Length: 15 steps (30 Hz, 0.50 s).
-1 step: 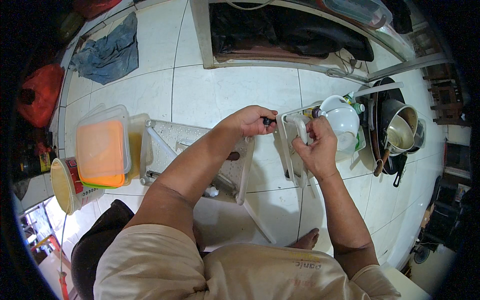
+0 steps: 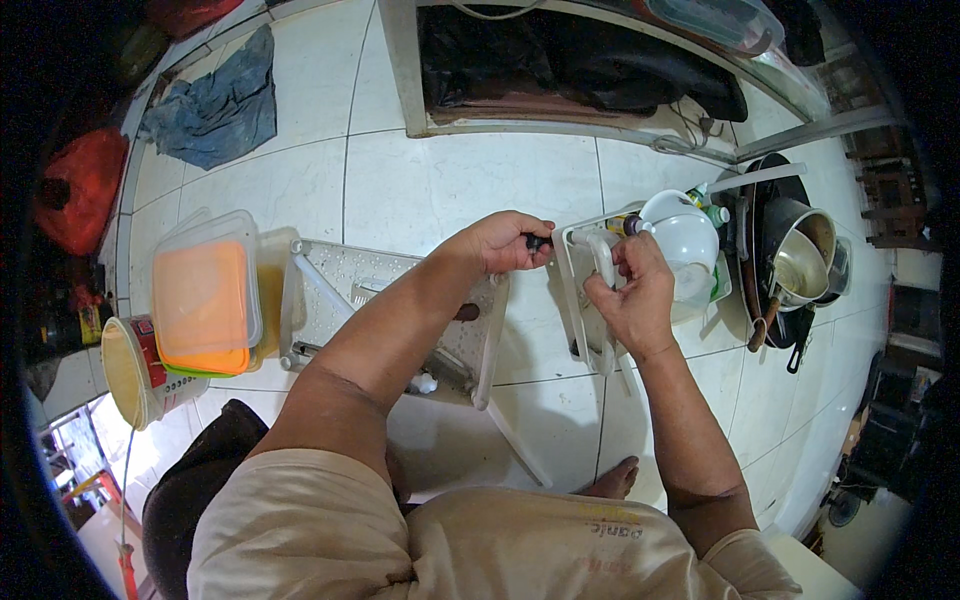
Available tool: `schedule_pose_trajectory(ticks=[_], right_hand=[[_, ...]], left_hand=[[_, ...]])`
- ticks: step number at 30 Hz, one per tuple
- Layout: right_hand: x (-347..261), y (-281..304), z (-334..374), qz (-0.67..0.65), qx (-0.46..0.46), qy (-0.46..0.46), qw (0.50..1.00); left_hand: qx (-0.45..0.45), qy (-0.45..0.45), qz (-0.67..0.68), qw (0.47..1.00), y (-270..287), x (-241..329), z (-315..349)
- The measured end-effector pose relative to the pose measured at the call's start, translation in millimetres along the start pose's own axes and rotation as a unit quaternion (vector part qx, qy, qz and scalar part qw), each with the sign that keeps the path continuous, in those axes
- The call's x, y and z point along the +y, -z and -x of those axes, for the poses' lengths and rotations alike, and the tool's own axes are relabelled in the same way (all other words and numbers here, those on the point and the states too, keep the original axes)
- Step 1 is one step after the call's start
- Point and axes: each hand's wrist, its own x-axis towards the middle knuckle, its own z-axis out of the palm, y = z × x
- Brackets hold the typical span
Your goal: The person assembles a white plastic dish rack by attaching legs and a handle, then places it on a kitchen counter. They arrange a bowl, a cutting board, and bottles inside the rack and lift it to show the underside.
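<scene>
Far L: red bag [image 2: 88, 185] on the floor's edge, then a bucket [image 2: 125, 375] nr stacked containers w/ an orange lid [image 2: 200, 300]. Behind, crumpled blue-grey cloth [image 2: 225, 105] on white tiled floor [image 2: 450, 180], dark grout lines. Perforated white shelf [image 2: 325, 265] lies partly under the L forearm. Ctr: L hand [image 2: 510, 242] pinches a small black part [image 2: 536, 242] at the edge of a white plastic frame [image 2: 566, 290], which stands btwn both hands; R hand [image 2: 642, 290], fingers curled, grips its tube. R: white bowls [image 2: 688, 245], then pans [image 2: 800, 255] on the tiles.
</scene>
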Motion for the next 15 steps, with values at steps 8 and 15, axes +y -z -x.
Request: schedule_pose_trajectory(ticks=[8,15], right_hand=[[1,0,-2,0.019,0.007,0.006,1.0],[3,-1,-4,0.009,0.029,0.018,0.999]], left_hand=[[-0.066,-0.005,0.035,0.997,-1,-6,-2],[-0.095,-0.016,0.048,0.994,-6,-11,-6]])
